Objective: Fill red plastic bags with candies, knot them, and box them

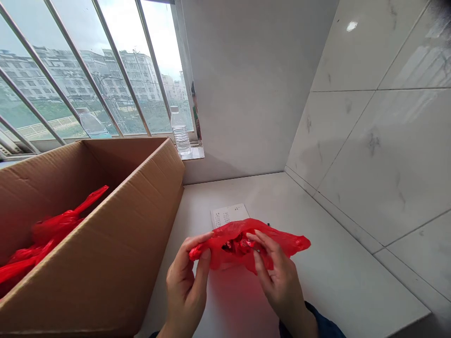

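A thin red plastic bag [230, 260] is held up over the white tabletop, its mouth gaping towards me. My left hand [188, 277] pinches the bag's gathered left end between thumb and fingers. At the mouth, my right hand [276, 267] has its thumb and fingers closed around something small that I cannot make out. Crumpled red contents [241, 245] with dark and pale bits show inside the opening. The bag's right end sticks out past my right hand. Behind the bag lies a white printed paper [230, 214], partly covered by it.
To the left stands a tall open cardboard box [116, 263] with several tied red plastic bags [58, 230] inside. A clear bottle [180, 134] stands on the windowsill, another bottle [92, 124] behind the box. A tiled wall [387, 155] bounds the white table [338, 263] on the right.
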### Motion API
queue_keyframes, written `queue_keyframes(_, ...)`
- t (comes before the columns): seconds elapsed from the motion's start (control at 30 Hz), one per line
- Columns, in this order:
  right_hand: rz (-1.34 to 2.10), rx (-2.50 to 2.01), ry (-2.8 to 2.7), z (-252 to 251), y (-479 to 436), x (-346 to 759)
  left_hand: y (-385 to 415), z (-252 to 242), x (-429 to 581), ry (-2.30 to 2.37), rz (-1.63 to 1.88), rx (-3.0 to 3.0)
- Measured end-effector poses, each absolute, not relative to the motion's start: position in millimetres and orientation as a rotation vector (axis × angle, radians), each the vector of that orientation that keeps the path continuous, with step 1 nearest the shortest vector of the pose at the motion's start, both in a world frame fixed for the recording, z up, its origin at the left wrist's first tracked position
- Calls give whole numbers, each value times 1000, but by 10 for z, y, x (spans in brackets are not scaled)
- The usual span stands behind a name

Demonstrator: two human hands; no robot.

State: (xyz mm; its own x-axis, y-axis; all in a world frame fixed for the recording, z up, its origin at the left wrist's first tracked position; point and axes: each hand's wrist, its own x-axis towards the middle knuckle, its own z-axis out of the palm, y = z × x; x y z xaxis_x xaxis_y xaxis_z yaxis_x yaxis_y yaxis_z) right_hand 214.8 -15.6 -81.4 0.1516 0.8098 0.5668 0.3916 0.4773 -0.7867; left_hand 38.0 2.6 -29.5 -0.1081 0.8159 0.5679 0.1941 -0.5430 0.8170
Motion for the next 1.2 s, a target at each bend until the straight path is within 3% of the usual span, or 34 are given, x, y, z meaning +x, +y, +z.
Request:
queue_keyframes(0.17, -155, -1175, -1707, -774, -212, 2354, 3, -274, 378, 1099, 1668, 1704)
queue_keyframes(0.33, -459, -1122, -1265, -853, -489, 2831, 3, -299, 309, 1062, 1618, 1753)
queue_keyframes(0.4, -335, -1167, -1118, -916, -488, 2986, 1, -318, 291, 1048, 1599, 1774)
queue_keyframes(0.53, 231, -1355, -1274, -942, -269, 3012, 6, -349, 336, 990, 1550, 1740)
queue_keyframes(0.87, 1066, -964, -1477, -646, 184, 2301, 221, -490, 689, 803, 1055, 1608)
queue_keyframes(1.07, 1042, -936, -1618, -646, 161, 2199, 284, -513, 668, 932, 975, 1934)
queue_keyframes(1.2, 1120, -922, -1317, -716, 219, 2166, 276, -572, 657, 899, 947, 1706)
